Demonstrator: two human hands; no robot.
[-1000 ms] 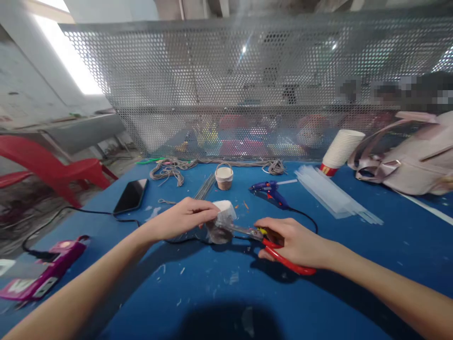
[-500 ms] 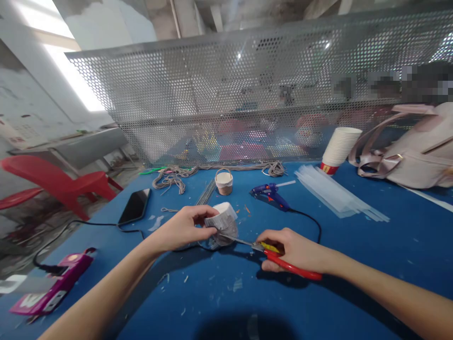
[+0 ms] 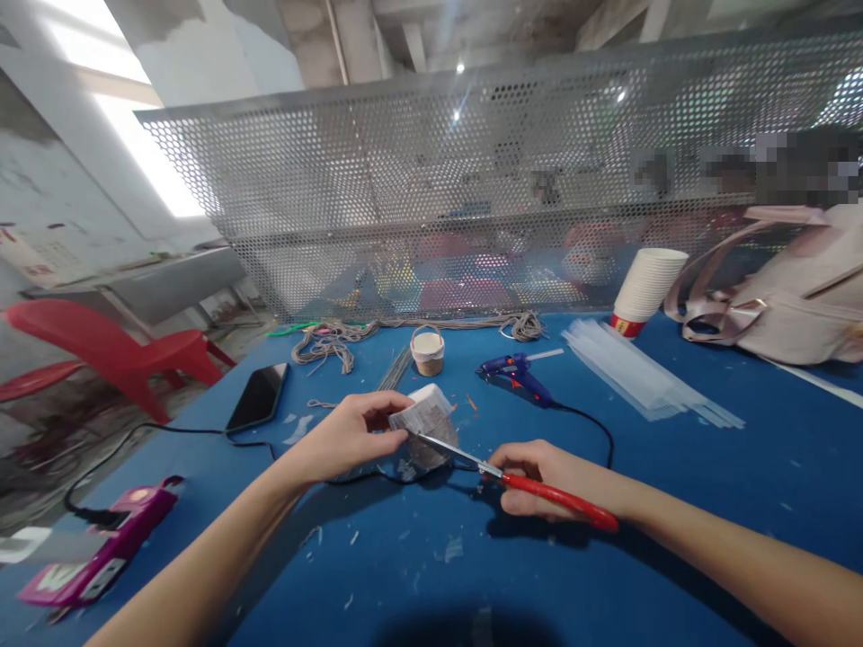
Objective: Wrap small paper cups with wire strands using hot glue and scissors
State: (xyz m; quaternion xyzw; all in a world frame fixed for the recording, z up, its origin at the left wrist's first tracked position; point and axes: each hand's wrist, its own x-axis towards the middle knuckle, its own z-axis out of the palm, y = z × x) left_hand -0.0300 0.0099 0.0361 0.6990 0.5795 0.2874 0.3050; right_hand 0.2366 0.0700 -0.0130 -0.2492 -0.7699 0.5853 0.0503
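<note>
My left hand (image 3: 354, 433) is closed on the side of a small white cup (image 3: 427, 419), tilted over the table. Its lower part looks wrapped in grey cord, with a pale gauzy strip around the upper part. Red-handled scissors (image 3: 549, 494) are gripped in my right hand (image 3: 563, 472), the fingers partly hidden behind the handle. Their blades point left and lie across the cup's near side, close to my left thumb. Whether the blades touch the strip, I cannot tell. Just beyond the cup stands a small finished-looking basket (image 3: 428, 358) with a thin handle.
A blue-purple glue gun (image 3: 516, 373) lies behind my right hand, its cable curving forward. Translucent strips (image 3: 640, 373), stacked paper cups (image 3: 647, 288) and a bag (image 3: 796, 288) are at right. Grey cord (image 3: 327, 341), a phone (image 3: 258, 395) and a purple power strip (image 3: 108, 548) are at left.
The scissors have turned in my right hand: the blades look closer together and the yellow inner handle is out of sight. The cup has tilted slightly, its opening showing less.
</note>
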